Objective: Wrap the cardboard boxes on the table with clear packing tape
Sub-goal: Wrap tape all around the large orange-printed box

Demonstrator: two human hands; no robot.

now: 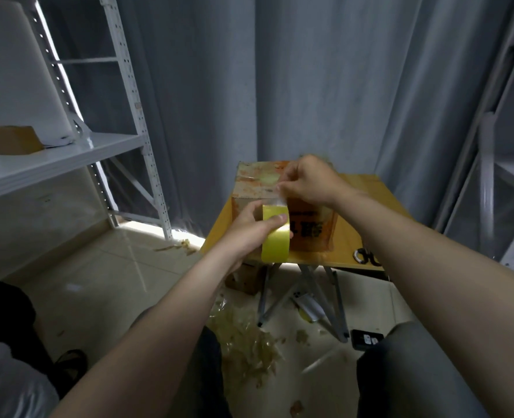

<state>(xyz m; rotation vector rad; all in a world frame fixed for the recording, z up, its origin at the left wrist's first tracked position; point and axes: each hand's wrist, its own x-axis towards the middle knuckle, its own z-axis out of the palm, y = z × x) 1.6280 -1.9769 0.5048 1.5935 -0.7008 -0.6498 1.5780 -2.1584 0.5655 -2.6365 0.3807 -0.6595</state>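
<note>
While the left hand (249, 233) grips the packing tape roll (275, 233), thumb and fingers (277, 220) curled round its band, the right hand (307, 182) pinches the free tape end (280, 201) just above the roll. Both are in front of the cardboard box (257, 181), which sits at the near left of the small folding counter (361, 206).

Assessment of the step: the strip is being drawn off, not yet laid. It should be kept taut and flat between the two hands, pressed first onto the top face, then run down the side with the roll square to the box edge, so that no crease or twist forms.

Orientation: the box stands upright on its base, printed face toward the person. Its long axis appears near vertical, though the hands hide part of it. The roll is held on edge, its core axis running left to right, with the tape leaving upward.

Tape scraps (246, 336) litter the floor.
</note>
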